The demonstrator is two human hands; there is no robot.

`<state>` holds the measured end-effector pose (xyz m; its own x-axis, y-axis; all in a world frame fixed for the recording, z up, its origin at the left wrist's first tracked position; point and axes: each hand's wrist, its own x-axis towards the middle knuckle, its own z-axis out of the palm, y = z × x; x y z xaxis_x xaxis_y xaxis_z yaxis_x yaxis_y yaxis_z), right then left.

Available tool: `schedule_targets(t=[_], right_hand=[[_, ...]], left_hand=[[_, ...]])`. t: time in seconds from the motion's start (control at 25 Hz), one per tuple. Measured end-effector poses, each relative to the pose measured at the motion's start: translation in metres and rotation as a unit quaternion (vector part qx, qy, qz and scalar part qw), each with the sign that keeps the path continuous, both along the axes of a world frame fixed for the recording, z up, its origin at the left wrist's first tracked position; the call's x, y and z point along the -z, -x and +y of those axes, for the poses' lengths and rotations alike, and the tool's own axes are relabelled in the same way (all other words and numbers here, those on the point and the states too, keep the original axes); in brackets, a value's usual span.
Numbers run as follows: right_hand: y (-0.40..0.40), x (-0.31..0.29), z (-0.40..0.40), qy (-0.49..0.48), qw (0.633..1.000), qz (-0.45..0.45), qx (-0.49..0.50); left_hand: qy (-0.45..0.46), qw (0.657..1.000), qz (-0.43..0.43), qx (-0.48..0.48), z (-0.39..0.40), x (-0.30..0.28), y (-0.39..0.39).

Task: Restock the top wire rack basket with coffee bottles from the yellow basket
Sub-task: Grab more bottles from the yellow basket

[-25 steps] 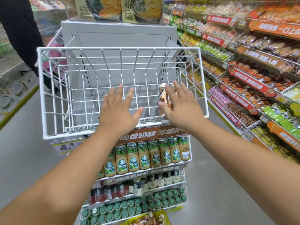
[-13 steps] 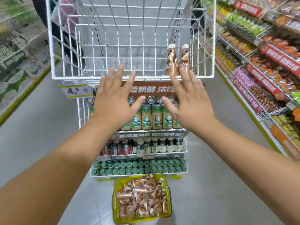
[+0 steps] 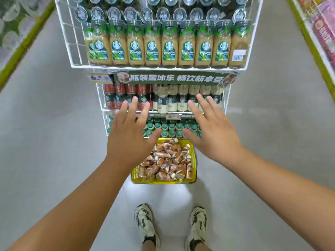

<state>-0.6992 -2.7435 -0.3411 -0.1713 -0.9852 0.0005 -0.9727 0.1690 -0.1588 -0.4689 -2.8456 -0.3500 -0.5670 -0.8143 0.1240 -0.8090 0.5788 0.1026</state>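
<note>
A yellow basket (image 3: 194, 160) stands on the floor in front of the wire rack, heaped with several brown coffee bottles (image 3: 166, 163) lying on their sides. My left hand (image 3: 128, 134) hovers above the basket's left side with fingers spread and empty. My right hand (image 3: 212, 131) hovers above its right side, also spread and empty. Neither hand touches a bottle. The top wire rack basket lies above the frame and is out of view.
The rack's lower tiers are full: green-labelled frappuccino bottles (image 3: 168, 49), a tier of red and white bottles (image 3: 163, 98), and green-capped bottles (image 3: 170, 127) at the bottom. My two shoes (image 3: 170, 227) stand just behind the basket. Store shelves line both aisle sides.
The view has tilted down from the top wire basket to the floor basket. Both hands dropped from the top basket's front edge to above the yellow basket, staying spread and empty.
</note>
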Motion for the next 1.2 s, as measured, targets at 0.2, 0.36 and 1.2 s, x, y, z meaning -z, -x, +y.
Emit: schedule_targets(t=[0.2,0.36,1.2], right_hand=[[-0.031,0.141,0.009,-0.077,0.996,-0.04,0.001],[-0.045,0.255,0.008,-0.125,0.99,-0.056,0.024],[-0.012,0.577,-0.053,-0.185,0.865,-0.284,0.37]], left_hand=[[-0.07,0.997,-0.028,-0.02,0.022,0.141,-0.035],[-0.094,0.995,-0.044,-0.015,0.012,0.257,-0.053],[-0.216,0.964,-0.15,-0.041,-0.069,0.584,-0.079]])
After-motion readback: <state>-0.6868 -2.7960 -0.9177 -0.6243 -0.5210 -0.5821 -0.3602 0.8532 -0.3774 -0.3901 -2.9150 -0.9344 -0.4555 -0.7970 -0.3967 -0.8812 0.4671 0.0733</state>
